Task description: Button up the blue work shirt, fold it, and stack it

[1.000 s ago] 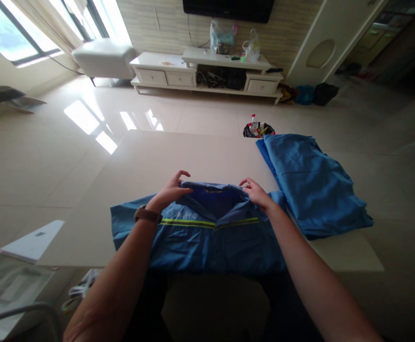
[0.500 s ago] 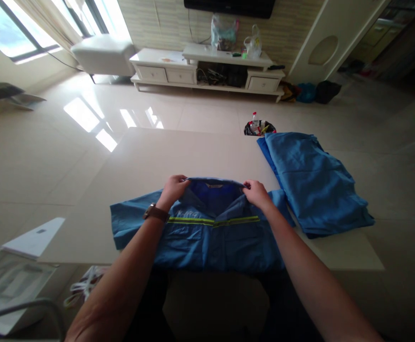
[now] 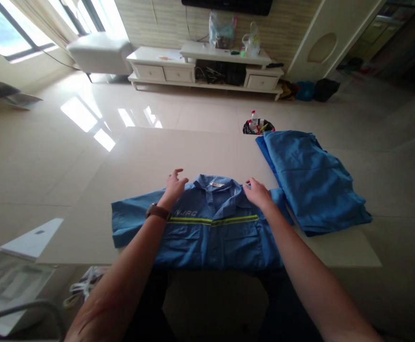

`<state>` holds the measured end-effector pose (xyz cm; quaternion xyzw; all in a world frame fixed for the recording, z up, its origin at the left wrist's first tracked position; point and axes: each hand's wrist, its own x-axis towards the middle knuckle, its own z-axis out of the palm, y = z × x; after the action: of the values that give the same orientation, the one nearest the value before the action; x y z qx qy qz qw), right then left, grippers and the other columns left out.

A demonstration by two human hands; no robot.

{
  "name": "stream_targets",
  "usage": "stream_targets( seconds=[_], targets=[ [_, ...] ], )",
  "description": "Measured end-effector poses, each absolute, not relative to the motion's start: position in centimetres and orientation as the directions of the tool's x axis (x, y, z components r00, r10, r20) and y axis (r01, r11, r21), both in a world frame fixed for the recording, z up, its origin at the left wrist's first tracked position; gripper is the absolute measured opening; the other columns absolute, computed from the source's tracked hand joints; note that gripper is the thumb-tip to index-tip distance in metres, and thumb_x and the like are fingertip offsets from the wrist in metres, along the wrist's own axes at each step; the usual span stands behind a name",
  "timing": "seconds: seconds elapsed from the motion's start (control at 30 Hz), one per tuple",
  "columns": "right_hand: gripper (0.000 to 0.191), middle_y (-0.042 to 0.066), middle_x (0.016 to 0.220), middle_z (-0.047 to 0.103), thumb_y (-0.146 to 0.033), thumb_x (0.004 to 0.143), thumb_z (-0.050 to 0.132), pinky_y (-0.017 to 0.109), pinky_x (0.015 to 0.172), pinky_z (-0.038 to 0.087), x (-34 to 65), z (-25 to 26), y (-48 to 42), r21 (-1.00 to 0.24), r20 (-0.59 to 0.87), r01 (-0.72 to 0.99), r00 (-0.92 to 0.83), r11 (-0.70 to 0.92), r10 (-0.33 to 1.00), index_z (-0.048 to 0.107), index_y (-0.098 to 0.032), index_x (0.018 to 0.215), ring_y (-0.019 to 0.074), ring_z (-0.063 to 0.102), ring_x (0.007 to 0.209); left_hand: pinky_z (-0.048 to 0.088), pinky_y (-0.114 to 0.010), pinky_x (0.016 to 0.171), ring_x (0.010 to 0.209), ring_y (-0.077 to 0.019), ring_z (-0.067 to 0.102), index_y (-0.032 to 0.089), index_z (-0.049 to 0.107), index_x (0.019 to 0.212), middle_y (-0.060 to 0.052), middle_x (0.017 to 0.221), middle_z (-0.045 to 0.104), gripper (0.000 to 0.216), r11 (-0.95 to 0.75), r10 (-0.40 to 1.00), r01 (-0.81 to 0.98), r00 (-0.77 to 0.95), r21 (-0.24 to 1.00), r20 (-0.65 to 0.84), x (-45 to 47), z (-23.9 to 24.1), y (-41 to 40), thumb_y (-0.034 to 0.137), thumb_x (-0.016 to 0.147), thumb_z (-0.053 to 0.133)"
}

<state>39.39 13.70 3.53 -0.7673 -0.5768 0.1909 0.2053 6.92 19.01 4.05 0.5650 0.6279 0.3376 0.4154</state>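
A blue work shirt (image 3: 212, 242) lies front up on the pale table (image 3: 193, 147), with a yellow-green stripe across its chest and white lettering on one side. Its collar (image 3: 225, 192) is folded down, and a white label shows at the neck. Left of the collar, my left hand (image 3: 175, 186) is open, thumb and fingers spread above the shoulder. My right hand (image 3: 257, 192) is over the other shoulder, its fingers loosely bent and apart, holding nothing. The shirt's lower part runs to the table's near edge.
Folded blue garments (image 3: 314, 180) are stacked at the right of the table. Beyond the far edge stands a bin (image 3: 259, 126) with bottles in it. A white TV cabinet (image 3: 150, 72) lines the wall, and a white box (image 3: 33, 242) is at the left.
Both hands have let go of the shirt's collar, which has dropped and now lies folded on the shirt. My left hand's fingers have spread.
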Motion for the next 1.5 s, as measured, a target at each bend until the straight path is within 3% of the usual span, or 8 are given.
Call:
stream_targets(
  seconds=[0.17, 0.37, 0.57, 0.93, 1.03, 1.23, 1.37, 1.5],
  targets=[
    [0.018, 0.010, 0.110, 0.072, -0.025, 0.085, 0.068, 0.032, 0.090, 0.048, 39.3, 3.7, 13.8, -0.488, -0.053, 0.869, 0.067, -0.084, 0.996, 0.069, -0.023, 0.102, 0.0234, 0.064, 0.099, 0.033, -0.044, 0.121, 0.139, -0.0295, 0.048, 0.028, 0.075, 0.118, -0.006, 0.146, 0.058, 0.043, -0.341, 0.894, 0.636, 0.447, 0.692, 0.029, 7.5, 4.0, 17.8, 0.016, 0.080, 0.059],
    [0.029, 0.003, 0.096, 0.075, -0.019, 0.080, 0.070, 0.031, 0.083, 0.050, 38.7, 2.9, 13.4, -0.559, -0.256, 0.820, -0.032, -0.121, 0.966, 0.074, -0.028, 0.108, 0.0222, 0.067, 0.089, 0.040, -0.048, 0.108, 0.117, -0.0365, 0.054, 0.023, 0.077, 0.070, -0.013, 0.104, 0.072, 0.014, -0.327, 0.898, 0.792, 0.430, 0.516, -0.091, 7.2, 2.9, 17.5, 0.031, 0.080, 0.071],
    [0.007, 0.006, 0.095, 0.079, -0.019, 0.075, 0.075, 0.033, 0.090, 0.050, 38.1, 2.3, 13.9, -0.631, -0.265, 0.756, 0.003, -0.175, 0.964, 0.078, -0.025, 0.077, 0.0254, 0.070, 0.096, 0.044, -0.041, 0.099, 0.102, -0.0286, 0.058, 0.027, 0.076, 0.120, -0.012, 0.108, 0.063, 0.034, -0.347, 0.890, 0.772, 0.450, 0.533, -0.072, 8.2, 2.0, 17.2, 0.032, 0.091, 0.058],
    [0.028, 0.008, 0.106, 0.076, -0.027, 0.091, 0.058, 0.034, 0.094, 0.052, 37.5, 2.6, 14.3, -0.776, -0.179, 0.611, 0.029, -0.159, 0.983, 0.077, -0.018, 0.108, 0.0219, 0.070, 0.100, 0.050, -0.038, 0.099, 0.105, -0.0287, 0.066, 0.017, 0.067, 0.116, -0.015, 0.113, 0.066, 0.029, -0.378, 0.855, 0.803, 0.494, 0.461, -0.158, 8.3, 1.8, 17.0, 0.023, 0.092, 0.053],
    [0.046, 0.011, 0.136, 0.066, -0.027, 0.092, 0.059, 0.038, 0.112, 0.044, 37.8, 2.4, 13.7, -0.673, -0.196, 0.738, -0.118, -0.046, 0.973, 0.067, -0.021, 0.136, 0.0240, 0.062, 0.124, 0.047, -0.039, 0.108, 0.121, -0.0285, 0.063, 0.009, 0.056, 0.136, -0.020, 0.132, 0.064, 0.044, -0.392, 0.863, 0.828, 0.482, 0.401, -0.153, 8.3, 1.8, 16.9, 0.019, 0.095, 0.043],
    [0.101, 0.012, 0.173, 0.018, -0.039, 0.090, 0.065, 0.056, 0.125, 0.025, 38.1, 1.1, 11.9, -0.466, -0.454, 0.884, -0.212, -0.028, 0.865, 0.001, -0.031, 0.168, 0.0334, 0.020, 0.159, 0.038, -0.045, 0.120, 0.146, -0.0297, 0.046, 0.008, 0.023, 0.163, -0.022, 0.159, 0.045, 0.069, -0.346, 0.885, 0.876, 0.424, 0.336, -0.194, 7.8, 0.1, 15.9, 0.024, 0.098, 0.039],
    [0.093, 0.007, 0.176, 0.003, -0.047, 0.095, 0.054, 0.071, 0.122, 0.017, 36.9, -0.6, 11.2, -0.291, -0.496, 0.954, -0.087, -0.072, 0.864, -0.003, -0.032, 0.168, 0.0369, 0.000, 0.161, 0.021, -0.062, 0.126, 0.161, -0.0340, 0.012, 0.018, 0.019, 0.167, -0.011, 0.175, 0.014, 0.072, -0.245, 0.909, 0.929, 0.320, 0.278, -0.268, 7.9, -1.7, 14.9, 0.050, 0.104, 0.034],
    [0.079, 0.004, 0.176, 0.001, -0.049, 0.101, 0.044, 0.069, 0.123, 0.013, 35.8, -2.4, 10.9, -0.163, -0.297, 0.987, -0.041, -0.009, 0.954, 0.006, -0.033, 0.168, 0.0315, -0.002, 0.162, 0.013, -0.060, 0.129, 0.162, -0.0291, 0.007, 0.022, 0.018, 0.168, -0.006, 0.175, 0.013, 0.072, -0.252, 0.951, 0.935, 0.287, 0.251, -0.114, 7.8, -2.7, 14.8, 0.055, 0.105, 0.028]
  ],
)
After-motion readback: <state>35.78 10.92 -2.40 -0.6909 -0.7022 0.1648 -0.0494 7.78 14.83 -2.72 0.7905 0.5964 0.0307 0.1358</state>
